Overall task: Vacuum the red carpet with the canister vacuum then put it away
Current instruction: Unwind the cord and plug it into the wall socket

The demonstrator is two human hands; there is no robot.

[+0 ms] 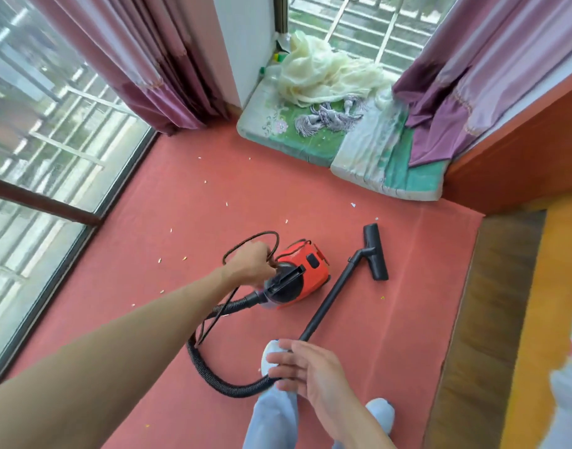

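The vacuum (302, 270) sits mid-carpet (213, 196), its nozzle (377, 252) flat just to the right. The left hand (250, 264) has its grip pinching the looped cord (249, 236) at the vacuum's top. The right hand (310, 374) has its grip curled round the wand (330, 296) at its near end, where the hose (213, 374) joins. White scraps (228, 204) dot the carpet.

Red carpet (213, 189): matt, short-piled cloth. Canister vacuum (305, 270): glossy red plastic shell with a smooth black plastic cap; hose (213, 380) of ribbed black plastic; wand (330, 296) smooth, matt black; cord (246, 236) in smooth dark sheathing. Curtains (142, 59): pleated pink cloth with a faint sheen. Floor strip (472, 319): grained brown wood.
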